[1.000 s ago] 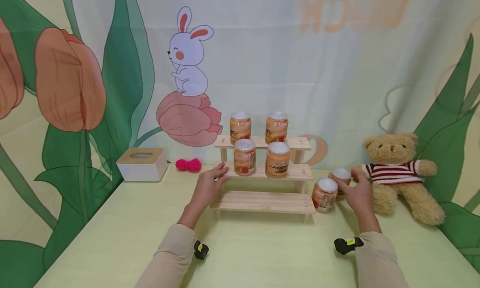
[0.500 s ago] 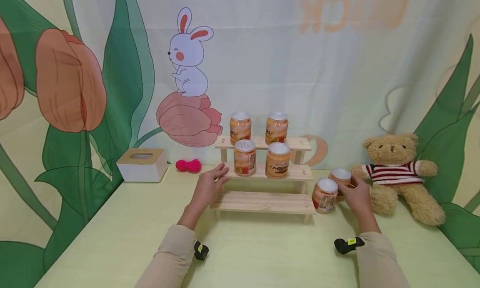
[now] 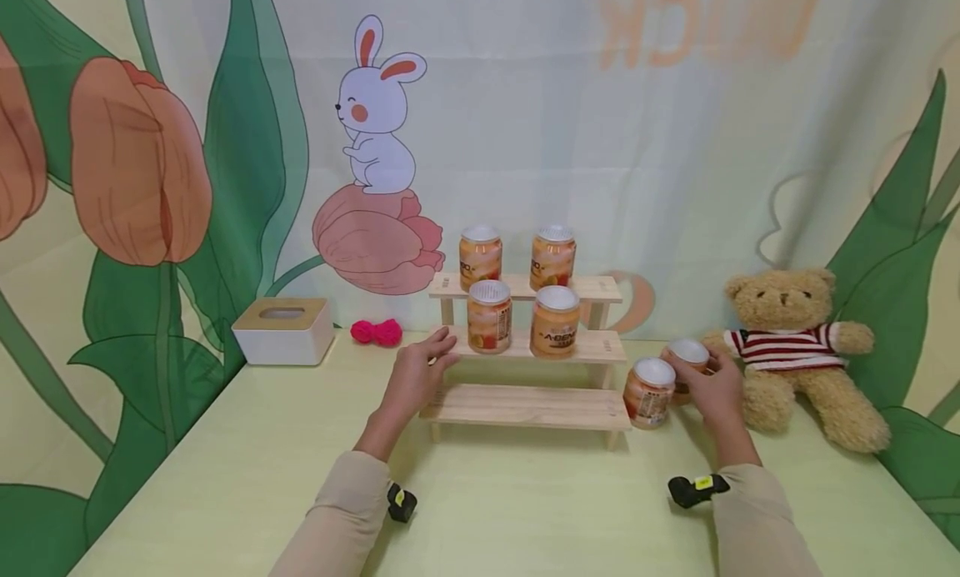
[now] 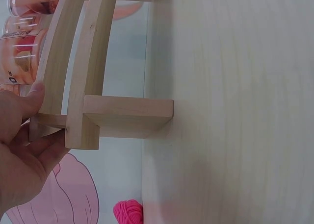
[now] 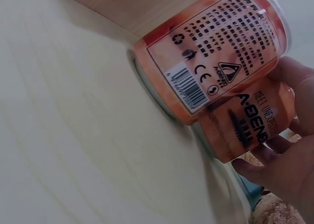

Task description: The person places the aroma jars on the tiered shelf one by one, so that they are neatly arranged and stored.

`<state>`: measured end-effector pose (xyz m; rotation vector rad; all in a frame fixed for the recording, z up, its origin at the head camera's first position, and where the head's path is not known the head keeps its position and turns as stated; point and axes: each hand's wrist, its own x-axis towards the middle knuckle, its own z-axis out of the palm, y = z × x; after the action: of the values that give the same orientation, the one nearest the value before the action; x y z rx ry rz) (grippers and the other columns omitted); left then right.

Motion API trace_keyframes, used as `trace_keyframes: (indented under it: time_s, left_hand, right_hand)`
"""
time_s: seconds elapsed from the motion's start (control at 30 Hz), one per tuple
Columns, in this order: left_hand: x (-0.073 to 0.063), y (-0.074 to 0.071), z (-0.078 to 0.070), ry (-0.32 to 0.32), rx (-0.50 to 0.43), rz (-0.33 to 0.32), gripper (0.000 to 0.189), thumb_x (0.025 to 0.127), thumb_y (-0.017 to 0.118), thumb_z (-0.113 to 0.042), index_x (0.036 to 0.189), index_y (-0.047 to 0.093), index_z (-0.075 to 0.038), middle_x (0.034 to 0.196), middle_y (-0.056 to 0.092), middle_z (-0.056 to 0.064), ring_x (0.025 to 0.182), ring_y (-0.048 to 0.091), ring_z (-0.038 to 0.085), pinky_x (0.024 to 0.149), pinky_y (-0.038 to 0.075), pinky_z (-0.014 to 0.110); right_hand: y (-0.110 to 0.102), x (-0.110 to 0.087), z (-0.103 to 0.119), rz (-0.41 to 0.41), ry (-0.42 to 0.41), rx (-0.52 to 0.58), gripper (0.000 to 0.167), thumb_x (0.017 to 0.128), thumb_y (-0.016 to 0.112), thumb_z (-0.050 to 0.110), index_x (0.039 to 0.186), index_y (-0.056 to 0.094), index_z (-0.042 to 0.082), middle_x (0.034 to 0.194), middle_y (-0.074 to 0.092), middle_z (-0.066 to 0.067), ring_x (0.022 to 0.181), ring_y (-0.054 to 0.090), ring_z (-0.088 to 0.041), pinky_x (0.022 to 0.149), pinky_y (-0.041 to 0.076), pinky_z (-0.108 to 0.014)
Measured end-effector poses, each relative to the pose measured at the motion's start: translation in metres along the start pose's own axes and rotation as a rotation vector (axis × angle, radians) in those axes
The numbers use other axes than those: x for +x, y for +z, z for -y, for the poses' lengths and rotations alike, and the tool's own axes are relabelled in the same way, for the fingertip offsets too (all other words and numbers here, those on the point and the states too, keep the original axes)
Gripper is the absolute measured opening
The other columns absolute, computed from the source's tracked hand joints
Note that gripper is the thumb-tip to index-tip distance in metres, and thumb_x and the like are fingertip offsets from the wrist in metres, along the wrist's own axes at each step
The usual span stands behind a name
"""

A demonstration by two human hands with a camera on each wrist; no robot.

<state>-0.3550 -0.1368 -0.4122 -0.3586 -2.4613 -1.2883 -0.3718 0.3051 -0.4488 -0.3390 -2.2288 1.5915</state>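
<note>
My left hand (image 3: 422, 368) grips the left end of a three-tier wooden display stand (image 3: 525, 403). In the left wrist view, its thumb lies over the middle shelf and the fingers bend underneath. To the right of the stand, my right hand (image 3: 716, 389) holds an orange can (image 3: 690, 356) with a pale lid, thumb and fingers on opposite sides. A similar can (image 3: 648, 393) stands just in front of it, barcode side visible in the right wrist view. Two cans (image 3: 555, 323) are on the middle shelf and two more (image 3: 480, 256) on the top one.
A teddy bear (image 3: 787, 348) in a striped shirt sits close to my right hand. Pink yarn (image 3: 377, 332) and a white tissue box (image 3: 283, 335) with a wooden lid lie at the back left. A printed curtain (image 3: 675, 143) hangs behind the table.
The can in my right hand has shifted slightly to the right, away from the front can. My left hand and the stand look unmoved.
</note>
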Motion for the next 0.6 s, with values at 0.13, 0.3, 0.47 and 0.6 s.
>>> trace_keyframes:
  time_s: [0.13, 0.3, 0.47, 0.6]
  left_hand:
    - [0.0, -0.001, 0.0, 0.002, 0.005, 0.002, 0.039, 0.094, 0.069, -0.017, 0.13, 0.065, -0.004, 0.142, 0.056, 0.011, 0.131, 0.053, 0.027, 0.101, 0.047, 0.04]
    - [0.0, 0.0, 0.001, 0.008, 0.008, -0.002, 0.039, 0.094, 0.069, -0.018, 0.13, 0.065, -0.004, 0.142, 0.056, 0.011, 0.13, 0.053, 0.027, 0.102, 0.047, 0.04]
    - [0.001, 0.001, 0.002, 0.015, 0.017, -0.004, 0.038, 0.094, 0.07, -0.018, 0.129, 0.066, -0.004, 0.141, 0.056, 0.01, 0.129, 0.054, 0.027, 0.101, 0.048, 0.039]
    - [0.001, 0.0, 0.002, 0.016, 0.007, -0.006, 0.038, 0.094, 0.07, -0.017, 0.129, 0.065, -0.003, 0.141, 0.056, 0.01, 0.129, 0.054, 0.026, 0.1, 0.048, 0.039]
  right_hand:
    - [-0.003, -0.002, 0.006, -0.02, -0.006, 0.011, 0.085, 0.085, 0.078, 0.044, 0.15, 0.04, 0.005, 0.141, 0.047, -0.016, 0.115, 0.047, -0.021, 0.073, 0.045, -0.017]
    - [-0.01, -0.005, 0.016, -0.05, -0.031, -0.003, 0.086, 0.086, 0.078, 0.043, 0.151, 0.038, 0.004, 0.141, 0.047, -0.016, 0.114, 0.049, -0.021, 0.073, 0.045, -0.018]
    - [-0.017, -0.008, 0.03, -0.113, -0.067, -0.006, 0.08, 0.086, 0.078, 0.037, 0.149, 0.041, 0.003, 0.139, 0.05, -0.016, 0.113, 0.05, -0.022, 0.074, 0.045, -0.02]
    - [-0.02, -0.007, 0.041, -0.149, -0.071, 0.061, 0.077, 0.085, 0.079, 0.037, 0.148, 0.045, 0.006, 0.139, 0.051, -0.012, 0.114, 0.052, -0.02, 0.08, 0.047, -0.023]
